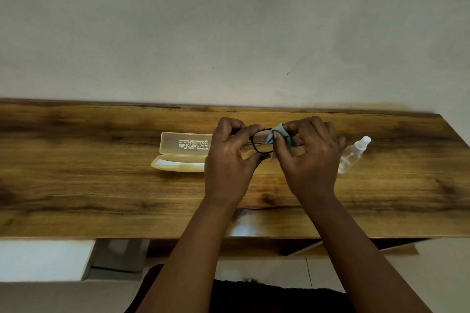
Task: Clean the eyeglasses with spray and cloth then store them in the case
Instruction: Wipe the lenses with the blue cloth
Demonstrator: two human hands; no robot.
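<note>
Black-framed eyeglasses [260, 150] are held above the wooden table between both hands. My left hand [229, 160] pinches the frame at its left side, thumb below and fingers above. My right hand [309, 157] pinches a light blue cloth [276, 134] against the right lens, which the cloth and fingers mostly hide. A translucent yellowish glasses case [181, 152] lies open on the table just left of my left hand, lid up with printed text. A clear spray bottle [354, 154] with a white cap lies tilted on the table right of my right hand.
The wooden table [101, 185] runs along a plain grey wall [229, 33]. Its right end [455, 132] is cut at an angle. A white block [43, 259] sits below the front edge at the left. Dark clothing shows at the bottom.
</note>
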